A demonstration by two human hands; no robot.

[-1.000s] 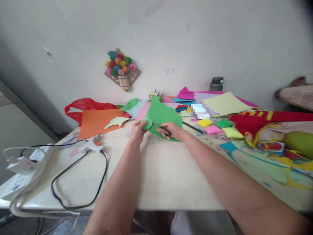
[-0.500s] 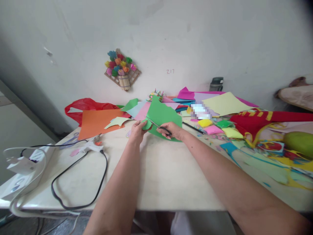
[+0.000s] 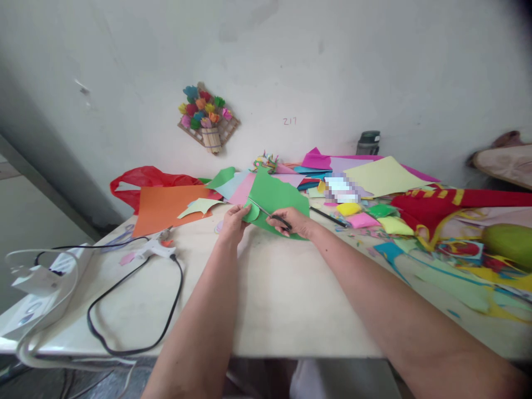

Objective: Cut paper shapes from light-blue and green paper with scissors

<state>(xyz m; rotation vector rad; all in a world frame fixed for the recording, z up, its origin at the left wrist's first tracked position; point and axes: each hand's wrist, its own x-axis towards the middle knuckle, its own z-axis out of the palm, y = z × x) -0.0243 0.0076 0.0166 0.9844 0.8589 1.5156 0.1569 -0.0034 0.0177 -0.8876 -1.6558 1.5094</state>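
Observation:
A large green sheet [image 3: 276,195] is held up over the middle of the table, its right edge wavy. My left hand [image 3: 236,217] pinches a rounded part of the green sheet between thumb and fingers. Wrapped round the dark handles of the scissors [image 3: 279,220] is my right hand [image 3: 291,221], just in front of the sheet. The thin blades point up and left, lying against the green sheet beside the rounded part. Whether the rounded part is still joined to the sheet cannot be made out.
On the table [image 3: 291,310], a glue gun [image 3: 155,247] with a looped black cable and a power strip [image 3: 54,293] lie left. An orange sheet [image 3: 166,208] is behind. Clay packets [image 3: 362,220], a black pen [image 3: 328,216], scraps and a green fruit [image 3: 509,244] are right.
The green sheet and its rounded part have turned slightly, and the sheet's top tip sits a little lower. Both my hands stay in nearly the same places.

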